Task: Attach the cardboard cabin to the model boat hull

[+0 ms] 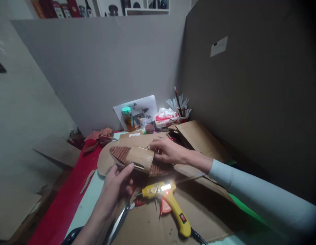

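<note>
A cardboard model lies on the table's middle, with a ribbed brown surface and a smooth tan strip across it. My left hand touches the model's near edge with thumb and fingertips. From the right, my right hand presses down on the far side of the tan strip. A yellow hot glue gun rests just in front of the model, its light on.
Scissors lie under my left wrist. Cardboard sheets cover the right side. Jars, a pen cup and a printed picture stand at the back. Grey board walls enclose the table; a red cloth lies left.
</note>
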The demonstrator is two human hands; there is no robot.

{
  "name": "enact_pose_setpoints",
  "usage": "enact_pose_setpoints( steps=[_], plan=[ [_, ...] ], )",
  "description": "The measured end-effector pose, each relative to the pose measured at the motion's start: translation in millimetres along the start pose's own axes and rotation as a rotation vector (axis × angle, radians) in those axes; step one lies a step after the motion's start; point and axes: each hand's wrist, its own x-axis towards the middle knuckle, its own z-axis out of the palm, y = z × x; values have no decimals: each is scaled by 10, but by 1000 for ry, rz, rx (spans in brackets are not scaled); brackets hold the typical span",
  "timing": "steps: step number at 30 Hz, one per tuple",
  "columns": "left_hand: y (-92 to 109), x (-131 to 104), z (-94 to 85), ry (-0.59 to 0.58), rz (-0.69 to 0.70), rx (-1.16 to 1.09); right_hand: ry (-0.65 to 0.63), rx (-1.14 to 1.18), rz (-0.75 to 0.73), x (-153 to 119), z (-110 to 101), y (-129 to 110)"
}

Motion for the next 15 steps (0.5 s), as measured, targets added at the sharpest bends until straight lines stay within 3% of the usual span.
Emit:
enact_pose_setpoints(
  steps=[8,15],
  plan=[
    [46,385,-6,-192,-109,198,9,34,47,-9,62,267],
    [41,514,-32,-249,-65,197,0,67,48,-13,148,298]
  ],
)
